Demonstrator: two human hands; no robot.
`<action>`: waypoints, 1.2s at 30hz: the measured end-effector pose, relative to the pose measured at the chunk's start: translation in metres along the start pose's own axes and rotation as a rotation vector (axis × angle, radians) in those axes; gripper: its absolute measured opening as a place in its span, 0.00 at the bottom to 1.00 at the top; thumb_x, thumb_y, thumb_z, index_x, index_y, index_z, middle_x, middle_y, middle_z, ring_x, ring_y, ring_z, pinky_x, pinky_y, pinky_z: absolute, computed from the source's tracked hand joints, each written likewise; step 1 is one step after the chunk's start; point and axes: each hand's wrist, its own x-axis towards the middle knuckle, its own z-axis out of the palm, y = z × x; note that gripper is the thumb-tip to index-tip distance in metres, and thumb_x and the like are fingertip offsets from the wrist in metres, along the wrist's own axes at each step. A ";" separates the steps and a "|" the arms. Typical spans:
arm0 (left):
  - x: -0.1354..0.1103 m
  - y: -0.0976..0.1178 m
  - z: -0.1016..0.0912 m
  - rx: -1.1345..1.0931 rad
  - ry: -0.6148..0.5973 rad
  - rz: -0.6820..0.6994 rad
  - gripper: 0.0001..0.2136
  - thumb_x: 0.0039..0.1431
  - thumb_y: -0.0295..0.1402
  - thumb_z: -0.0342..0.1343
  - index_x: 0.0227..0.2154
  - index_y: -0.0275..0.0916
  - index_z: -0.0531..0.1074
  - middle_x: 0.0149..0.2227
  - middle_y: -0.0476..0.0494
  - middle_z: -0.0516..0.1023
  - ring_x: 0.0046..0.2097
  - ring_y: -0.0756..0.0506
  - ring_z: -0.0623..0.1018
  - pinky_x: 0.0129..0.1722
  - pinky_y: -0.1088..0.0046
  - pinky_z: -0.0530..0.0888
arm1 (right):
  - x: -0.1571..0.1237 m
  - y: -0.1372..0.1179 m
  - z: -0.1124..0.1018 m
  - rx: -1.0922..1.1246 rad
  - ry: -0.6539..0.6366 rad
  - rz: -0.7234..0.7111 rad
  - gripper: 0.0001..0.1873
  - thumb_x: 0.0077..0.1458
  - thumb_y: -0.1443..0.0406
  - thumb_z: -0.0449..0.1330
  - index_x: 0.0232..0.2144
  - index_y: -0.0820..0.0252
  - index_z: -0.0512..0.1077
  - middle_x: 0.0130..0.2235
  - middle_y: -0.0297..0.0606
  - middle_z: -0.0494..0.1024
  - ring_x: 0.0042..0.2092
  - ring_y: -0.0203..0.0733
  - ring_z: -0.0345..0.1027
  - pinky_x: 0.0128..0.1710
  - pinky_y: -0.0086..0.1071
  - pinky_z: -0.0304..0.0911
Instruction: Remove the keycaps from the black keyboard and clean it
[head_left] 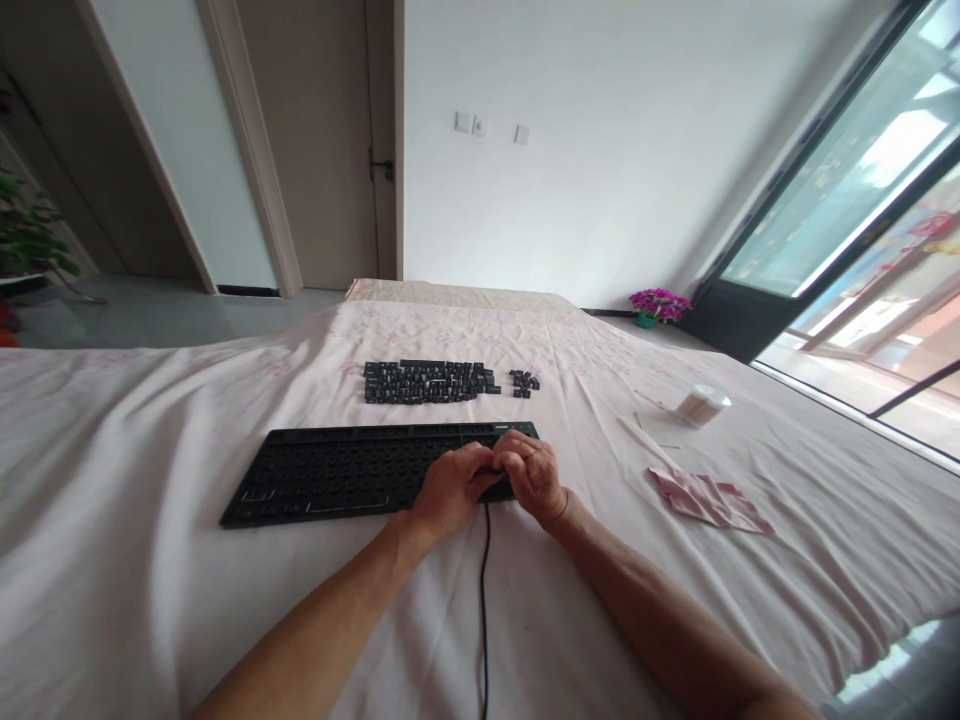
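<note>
A black keyboard with its keycaps taken off lies on a pale pink sheet. Both hands rest on its right end, fingers curled and pressed together. My left hand and my right hand meet at the keyboard's near right edge, where they pinch something too small to make out. The keyboard's black cable runs toward me between my forearms. Behind the keyboard lie rows of removed black keycaps and a small separate cluster of keycaps.
A pink folded cloth lies to the right, with a round tub of cotton swabs and loose swabs beyond it. The sheet-covered surface ends near a glass door at right. A flower pot stands on the floor.
</note>
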 end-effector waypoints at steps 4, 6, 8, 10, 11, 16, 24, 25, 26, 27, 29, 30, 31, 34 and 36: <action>0.002 0.000 0.000 -0.043 0.026 -0.025 0.05 0.54 0.31 0.55 0.35 0.40 0.70 0.35 0.51 0.76 0.37 0.48 0.75 0.37 0.74 0.67 | 0.003 -0.006 -0.005 -0.072 0.017 -0.141 0.16 0.62 0.63 0.48 0.30 0.59 0.73 0.32 0.39 0.76 0.35 0.40 0.69 0.39 0.35 0.63; 0.003 0.000 0.000 -0.110 0.038 -0.052 0.08 0.52 0.28 0.56 0.37 0.41 0.69 0.33 0.52 0.76 0.36 0.48 0.75 0.37 0.74 0.68 | 0.004 -0.010 -0.010 -0.071 0.041 -0.159 0.15 0.63 0.62 0.48 0.33 0.59 0.73 0.34 0.40 0.77 0.36 0.40 0.69 0.39 0.34 0.64; 0.004 0.000 0.000 -0.205 0.059 -0.098 0.13 0.50 0.26 0.56 0.40 0.42 0.69 0.33 0.52 0.77 0.36 0.49 0.76 0.38 0.75 0.69 | 0.005 -0.011 -0.017 -0.094 0.034 -0.092 0.15 0.63 0.63 0.48 0.35 0.59 0.74 0.33 0.39 0.76 0.34 0.38 0.69 0.37 0.32 0.63; 0.004 -0.001 0.001 -0.309 0.108 -0.152 0.16 0.49 0.25 0.56 0.43 0.42 0.69 0.34 0.51 0.77 0.36 0.50 0.76 0.39 0.75 0.70 | 0.006 -0.010 -0.022 -0.143 -0.025 0.041 0.15 0.63 0.64 0.48 0.35 0.59 0.74 0.32 0.38 0.76 0.33 0.36 0.68 0.36 0.30 0.63; 0.005 -0.001 0.001 -0.364 0.136 -0.175 0.17 0.49 0.25 0.56 0.43 0.41 0.69 0.34 0.50 0.77 0.36 0.49 0.77 0.39 0.74 0.71 | 0.007 -0.009 -0.023 -0.165 -0.063 0.113 0.14 0.63 0.64 0.49 0.35 0.58 0.74 0.32 0.37 0.76 0.33 0.36 0.69 0.36 0.29 0.62; 0.007 -0.004 0.000 -0.590 0.245 -0.246 0.20 0.49 0.29 0.59 0.46 0.38 0.66 0.34 0.47 0.76 0.36 0.48 0.77 0.40 0.71 0.73 | 0.006 0.001 -0.020 -0.172 -0.180 0.326 0.07 0.54 0.61 0.61 0.34 0.55 0.77 0.33 0.34 0.77 0.35 0.37 0.70 0.36 0.28 0.62; 0.008 -0.007 -0.001 -0.608 0.264 -0.269 0.20 0.51 0.34 0.57 0.48 0.39 0.65 0.37 0.47 0.74 0.36 0.48 0.78 0.41 0.70 0.73 | 0.006 0.018 -0.017 -0.016 -0.171 0.562 0.08 0.49 0.63 0.62 0.33 0.56 0.78 0.29 0.32 0.79 0.30 0.37 0.70 0.30 0.28 0.62; 0.007 -0.007 0.000 -0.589 0.261 -0.260 0.19 0.53 0.34 0.56 0.49 0.40 0.66 0.38 0.46 0.74 0.36 0.48 0.78 0.41 0.70 0.73 | 0.008 0.028 -0.021 -0.012 -0.133 0.599 0.09 0.49 0.62 0.61 0.33 0.57 0.78 0.29 0.33 0.79 0.29 0.37 0.70 0.29 0.28 0.63; 0.007 -0.007 0.000 -0.564 0.253 -0.250 0.18 0.53 0.34 0.55 0.48 0.40 0.66 0.39 0.46 0.74 0.37 0.48 0.78 0.42 0.69 0.73 | 0.011 0.041 -0.026 -0.020 -0.091 0.634 0.11 0.49 0.61 0.61 0.34 0.58 0.78 0.29 0.34 0.79 0.27 0.37 0.70 0.28 0.28 0.63; 0.006 -0.007 0.000 -0.536 0.241 -0.238 0.17 0.53 0.33 0.54 0.48 0.40 0.67 0.39 0.45 0.74 0.36 0.48 0.77 0.42 0.70 0.73 | 0.015 0.055 -0.033 -0.035 -0.046 0.662 0.12 0.49 0.61 0.60 0.34 0.60 0.78 0.29 0.35 0.79 0.26 0.37 0.69 0.27 0.28 0.63; 0.006 -0.007 0.001 -0.479 0.214 -0.217 0.16 0.53 0.31 0.54 0.46 0.39 0.69 0.39 0.45 0.75 0.36 0.49 0.77 0.42 0.70 0.73 | 0.023 0.087 -0.047 -0.113 0.013 0.739 0.13 0.49 0.60 0.59 0.34 0.61 0.78 0.28 0.36 0.79 0.24 0.36 0.68 0.25 0.28 0.62; 0.005 -0.007 0.002 -0.454 0.206 -0.210 0.15 0.53 0.31 0.54 0.45 0.39 0.69 0.39 0.44 0.75 0.36 0.49 0.77 0.42 0.70 0.73 | 0.027 0.102 -0.054 -0.178 0.024 0.775 0.13 0.49 0.60 0.59 0.35 0.60 0.78 0.28 0.36 0.79 0.23 0.35 0.68 0.25 0.27 0.62; 0.005 -0.007 0.002 -0.435 0.204 -0.205 0.15 0.52 0.30 0.53 0.44 0.38 0.70 0.39 0.44 0.75 0.36 0.49 0.77 0.42 0.70 0.73 | 0.031 0.117 -0.060 -0.252 0.012 0.812 0.13 0.49 0.61 0.59 0.36 0.60 0.78 0.28 0.35 0.79 0.23 0.34 0.68 0.26 0.27 0.61; 0.005 -0.006 0.002 -0.399 0.194 -0.189 0.13 0.53 0.29 0.52 0.42 0.38 0.71 0.39 0.43 0.76 0.37 0.48 0.77 0.42 0.70 0.73 | 0.038 0.149 -0.073 -0.364 -0.026 0.881 0.12 0.50 0.62 0.59 0.36 0.58 0.78 0.27 0.33 0.78 0.23 0.34 0.69 0.27 0.26 0.60; 0.005 -0.005 0.001 -0.384 0.181 -0.175 0.11 0.53 0.28 0.52 0.40 0.38 0.72 0.40 0.43 0.76 0.38 0.48 0.77 0.43 0.70 0.73 | 0.039 0.160 -0.075 -0.378 -0.041 0.893 0.12 0.50 0.62 0.58 0.36 0.58 0.78 0.26 0.33 0.78 0.24 0.34 0.69 0.27 0.26 0.59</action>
